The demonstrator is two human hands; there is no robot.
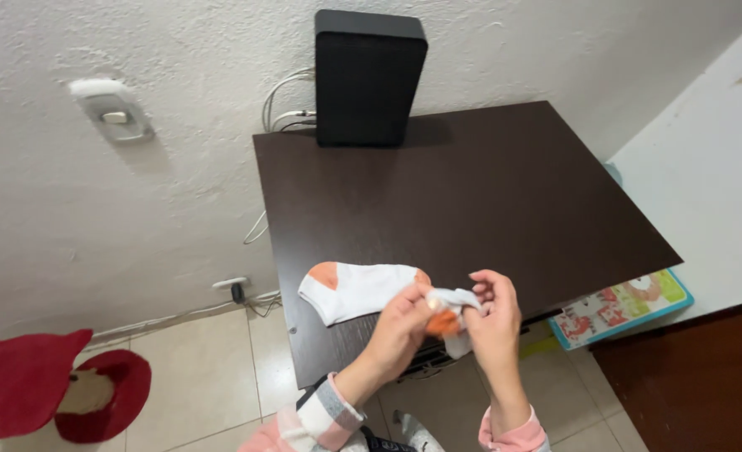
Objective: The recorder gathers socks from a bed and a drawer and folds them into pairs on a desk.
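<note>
Both hands, left hand [403, 325] and right hand [496, 322], pinch a bunched white-and-orange sock [453, 314] closed between the fingers; its mate [358, 290] lies flat on the dark table [488, 201], the pair not yet joined.

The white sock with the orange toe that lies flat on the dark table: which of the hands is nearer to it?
Left. The left hand is over the flat sock's right end, where the two overlap. The right hand is farther right, apart from it; both hands pinch a second, bunched sock.
</note>
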